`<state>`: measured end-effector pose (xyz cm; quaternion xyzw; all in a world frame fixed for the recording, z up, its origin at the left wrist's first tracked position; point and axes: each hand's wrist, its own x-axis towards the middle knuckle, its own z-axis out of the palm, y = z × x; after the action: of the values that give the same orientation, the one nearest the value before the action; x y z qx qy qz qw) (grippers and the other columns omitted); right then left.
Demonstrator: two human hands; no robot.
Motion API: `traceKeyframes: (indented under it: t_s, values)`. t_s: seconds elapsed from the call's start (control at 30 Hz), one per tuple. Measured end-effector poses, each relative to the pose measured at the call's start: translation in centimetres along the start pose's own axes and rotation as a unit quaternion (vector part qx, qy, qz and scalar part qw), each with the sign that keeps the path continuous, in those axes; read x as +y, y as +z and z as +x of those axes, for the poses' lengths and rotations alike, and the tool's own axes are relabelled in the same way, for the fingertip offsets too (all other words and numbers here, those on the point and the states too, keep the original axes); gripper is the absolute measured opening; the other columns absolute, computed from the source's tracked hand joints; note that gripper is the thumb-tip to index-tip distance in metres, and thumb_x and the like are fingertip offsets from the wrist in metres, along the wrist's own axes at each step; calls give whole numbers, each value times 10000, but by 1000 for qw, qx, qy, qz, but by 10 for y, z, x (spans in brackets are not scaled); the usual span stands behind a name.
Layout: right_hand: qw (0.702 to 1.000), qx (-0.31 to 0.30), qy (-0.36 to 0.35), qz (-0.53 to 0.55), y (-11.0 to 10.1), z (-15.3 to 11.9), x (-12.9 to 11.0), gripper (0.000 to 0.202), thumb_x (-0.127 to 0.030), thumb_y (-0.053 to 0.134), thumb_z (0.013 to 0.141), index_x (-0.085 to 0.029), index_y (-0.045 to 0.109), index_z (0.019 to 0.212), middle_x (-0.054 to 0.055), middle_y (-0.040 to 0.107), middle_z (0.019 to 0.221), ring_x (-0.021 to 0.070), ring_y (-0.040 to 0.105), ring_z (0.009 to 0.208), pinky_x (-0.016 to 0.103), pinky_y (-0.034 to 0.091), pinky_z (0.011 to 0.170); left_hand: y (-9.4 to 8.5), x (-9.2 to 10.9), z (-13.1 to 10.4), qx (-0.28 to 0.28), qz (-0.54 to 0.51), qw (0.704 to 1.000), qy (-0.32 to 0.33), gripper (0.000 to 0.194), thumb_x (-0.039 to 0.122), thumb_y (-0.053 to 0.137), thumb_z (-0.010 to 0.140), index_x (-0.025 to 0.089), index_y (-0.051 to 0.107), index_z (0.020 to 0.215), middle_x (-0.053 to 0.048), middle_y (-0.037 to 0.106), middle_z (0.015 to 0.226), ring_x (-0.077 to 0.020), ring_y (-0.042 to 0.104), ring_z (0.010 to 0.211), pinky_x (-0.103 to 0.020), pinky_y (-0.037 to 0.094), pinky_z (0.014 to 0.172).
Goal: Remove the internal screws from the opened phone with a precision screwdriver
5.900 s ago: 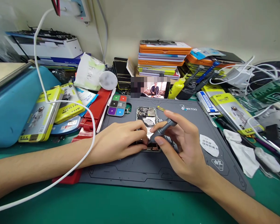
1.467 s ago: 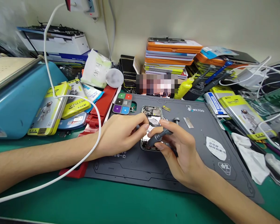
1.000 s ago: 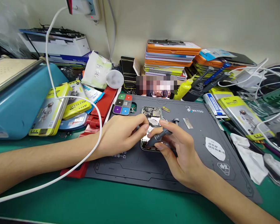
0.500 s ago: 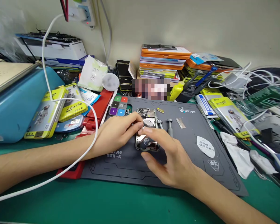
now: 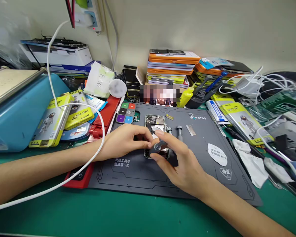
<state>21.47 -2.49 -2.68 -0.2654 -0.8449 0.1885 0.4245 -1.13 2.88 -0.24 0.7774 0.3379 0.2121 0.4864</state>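
An opened phone [image 5: 156, 120] lies on the dark grey mat [image 5: 138, 179], its inner parts showing. My left hand [image 5: 128, 140] is at the phone's left edge, fingers bent and fingertips together over it; what they pinch, if anything, is too small to name. Over the phone's lower half, my right hand [image 5: 181, 158] has a grey screwdriver [image 5: 158, 146] between thumb and fingers. The tool's lower end is hard to make out. Two more grey screwdrivers, one of them upright-looking [image 5: 179, 131], lie right of the phone.
A coloured screw tray [image 5: 125, 113] sits behind my left hand. A white cable [image 5: 102, 128] loops over my left forearm. Yellow battery packs [image 5: 245, 121] lie right; stacked boxes [image 5: 172, 62] and a yellow bottle [image 5: 186, 96] stand behind.
The grey screwdriver, lying over the phone before, is now raised between my right fingers. My left fingertips have shifted slightly down along the phone.
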Motion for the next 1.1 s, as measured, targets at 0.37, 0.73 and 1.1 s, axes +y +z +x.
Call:
traceKeyframes:
  t_s: [0.37, 0.73, 1.1]
  values:
    - [971, 101, 163, 144, -6, 4, -5, 612, -133, 577, 1058, -354, 337, 1576, 56, 701, 1155, 198, 712, 986, 370, 657, 770, -2, -1, 1, -38, -5, 999, 15, 111, 215, 696, 996, 203, 804, 976, 4, 823, 1017, -152, 756, 955, -212, 539, 895]
    - [976, 132, 148, 93, -20, 7, -6, 540, -145, 580, 1051, -355, 410, 1519, 46, 678, 1043, 199, 671, 883, 374, 636, 715, 1, 6, -2, -8, 53, 999, 1, 151, 311, 669, 1023, 208, 780, 1017, 2, 801, 1011, -171, 728, 940, -243, 525, 840]
    - [965, 153, 192, 97, -26, 8, -5, 466, -175, 559, 1059, -371, 463, 1470, 65, 684, 996, 228, 679, 827, 415, 646, 670, 6, 7, -6, 27, 137, 990, 30, 177, 320, 594, 1068, 234, 748, 1065, 4, 809, 1033, -170, 739, 918, -247, 519, 790]
